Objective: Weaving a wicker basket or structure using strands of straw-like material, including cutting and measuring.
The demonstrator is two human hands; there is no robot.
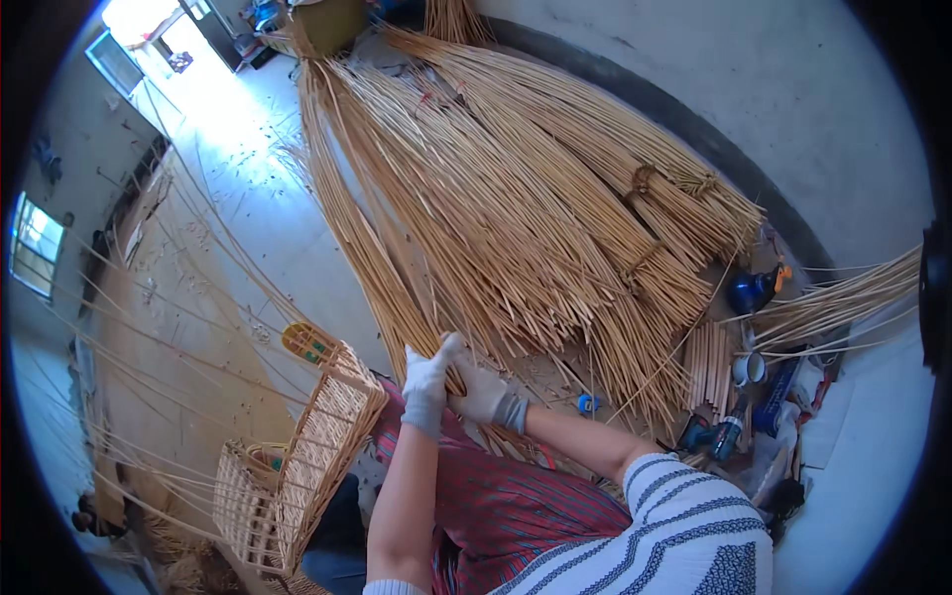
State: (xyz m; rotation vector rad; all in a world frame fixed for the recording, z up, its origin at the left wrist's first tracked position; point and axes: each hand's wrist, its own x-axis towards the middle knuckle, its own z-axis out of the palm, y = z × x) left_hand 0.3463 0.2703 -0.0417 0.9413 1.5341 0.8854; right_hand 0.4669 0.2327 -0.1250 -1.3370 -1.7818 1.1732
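Note:
My left hand point(426, 382), in a pale work glove, is closed on the lower end of a long bunch of thin cane strands point(377, 278) that runs up toward the top of the view. My right hand point(481, 392), also gloved, is closed on the same bunch just to the right, touching my left. Beside them lie loose spreads of cane point(535, 258). To the left of my hands is a partly woven wicker piece point(327, 446) with long unwoven stakes fanning leftward and a small oval yellow-and-green piece point(302, 342) at its top.
Tied cane bundles point(674, 188) lie along the curved right wall. At right are a blue spray bottle point(749, 293), more cane point(843, 297), a cup point(749, 367), a drill point(719, 436) and short sticks point(704, 367). An open doorway point(193, 50) is at top left.

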